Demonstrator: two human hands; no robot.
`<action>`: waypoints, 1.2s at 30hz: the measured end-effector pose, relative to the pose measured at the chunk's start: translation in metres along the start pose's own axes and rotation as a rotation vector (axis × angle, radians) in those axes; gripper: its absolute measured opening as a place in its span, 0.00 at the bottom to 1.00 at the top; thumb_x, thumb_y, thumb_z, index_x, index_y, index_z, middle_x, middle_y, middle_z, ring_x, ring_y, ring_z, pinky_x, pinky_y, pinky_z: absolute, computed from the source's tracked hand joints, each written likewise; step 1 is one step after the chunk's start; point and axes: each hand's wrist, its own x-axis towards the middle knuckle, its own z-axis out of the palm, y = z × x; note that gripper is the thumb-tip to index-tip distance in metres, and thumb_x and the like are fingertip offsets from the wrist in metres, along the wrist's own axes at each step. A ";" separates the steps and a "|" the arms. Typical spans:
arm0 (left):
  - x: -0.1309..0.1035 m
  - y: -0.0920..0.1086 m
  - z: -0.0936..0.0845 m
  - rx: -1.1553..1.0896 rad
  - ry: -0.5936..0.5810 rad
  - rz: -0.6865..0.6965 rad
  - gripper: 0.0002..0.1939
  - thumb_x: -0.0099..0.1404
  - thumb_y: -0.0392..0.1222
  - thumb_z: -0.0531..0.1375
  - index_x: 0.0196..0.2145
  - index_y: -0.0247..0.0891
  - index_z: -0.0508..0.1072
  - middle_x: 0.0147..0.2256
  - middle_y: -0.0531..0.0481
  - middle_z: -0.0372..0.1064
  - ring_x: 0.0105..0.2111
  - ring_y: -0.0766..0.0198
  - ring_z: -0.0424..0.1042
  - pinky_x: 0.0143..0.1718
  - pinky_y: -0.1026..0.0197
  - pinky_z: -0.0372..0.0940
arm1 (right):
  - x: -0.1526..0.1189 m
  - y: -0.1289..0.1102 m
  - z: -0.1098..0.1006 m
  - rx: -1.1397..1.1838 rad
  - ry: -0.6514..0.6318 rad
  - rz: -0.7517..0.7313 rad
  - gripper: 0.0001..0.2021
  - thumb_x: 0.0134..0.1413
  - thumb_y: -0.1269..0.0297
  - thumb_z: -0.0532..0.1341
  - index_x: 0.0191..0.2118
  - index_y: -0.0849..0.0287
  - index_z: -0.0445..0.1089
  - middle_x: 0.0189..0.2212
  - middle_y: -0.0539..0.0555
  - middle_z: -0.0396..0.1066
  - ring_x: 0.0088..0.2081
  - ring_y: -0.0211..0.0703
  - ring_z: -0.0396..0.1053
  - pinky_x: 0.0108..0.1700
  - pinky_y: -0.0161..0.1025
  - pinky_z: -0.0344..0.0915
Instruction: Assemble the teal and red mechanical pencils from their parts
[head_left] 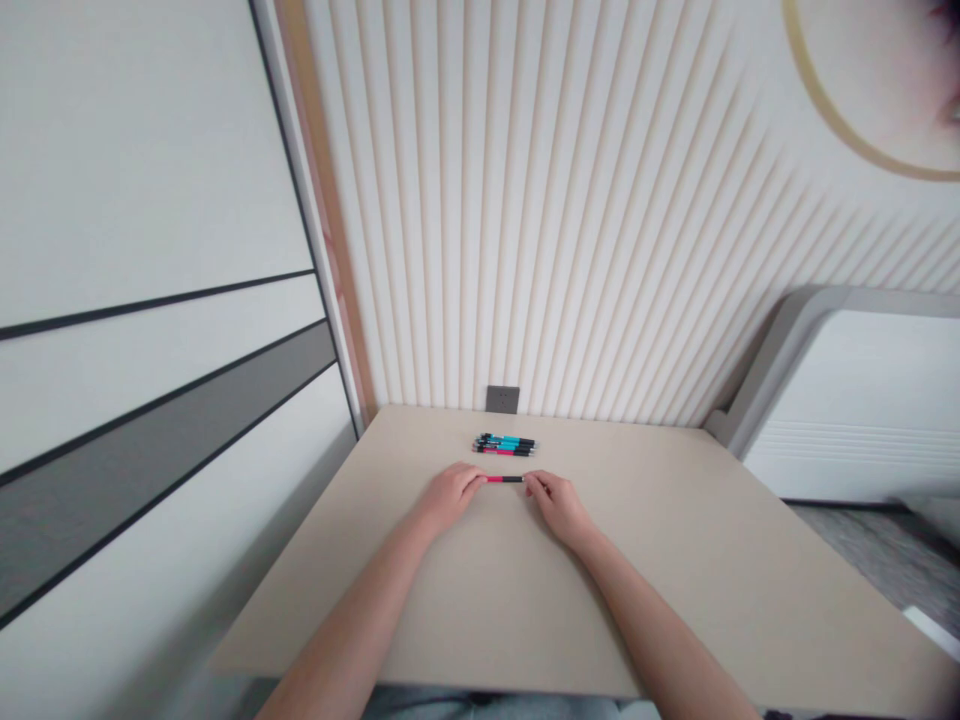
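Between my two hands lies a red and black pen [505,479], level and running left to right, low over the table or on it. My left hand [454,493] has its fingers closed on the red end. At the black end, the fingertips of my right hand [556,498] are pinched together round the tip. Just beyond the hands, several pens [505,445] in turquoise, red and black lie side by side on the table, parallel to the held pen.
The beige table [675,560] meets a ribbed white wall [540,200] with a dark socket [502,399] low on it. A white and grey cabinet [150,420] stands along the left. To the right is a grey and white headboard [862,390].
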 end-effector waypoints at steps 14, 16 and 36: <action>0.000 -0.001 0.002 0.030 -0.003 -0.018 0.18 0.71 0.48 0.45 0.38 0.40 0.73 0.36 0.47 0.71 0.38 0.60 0.69 0.41 0.61 0.61 | 0.002 0.004 -0.001 0.102 0.117 -0.061 0.12 0.57 0.57 0.56 0.36 0.57 0.73 0.36 0.54 0.74 0.34 0.42 0.68 0.36 0.38 0.63; 0.000 -0.001 0.003 0.048 -0.009 -0.027 0.19 0.72 0.48 0.45 0.37 0.39 0.73 0.35 0.47 0.71 0.37 0.60 0.69 0.40 0.61 0.61 | 0.003 0.005 -0.001 0.112 0.138 -0.069 0.12 0.57 0.56 0.56 0.35 0.58 0.73 0.35 0.55 0.74 0.33 0.42 0.68 0.36 0.38 0.63; 0.000 -0.001 0.001 0.044 -0.027 -0.033 0.17 0.71 0.47 0.46 0.36 0.40 0.72 0.34 0.48 0.70 0.36 0.59 0.68 0.38 0.61 0.61 | 0.009 0.069 -0.057 -0.402 0.181 0.130 0.14 0.54 0.64 0.54 0.43 0.60 0.73 0.33 0.56 0.75 0.34 0.44 0.70 0.40 0.40 0.63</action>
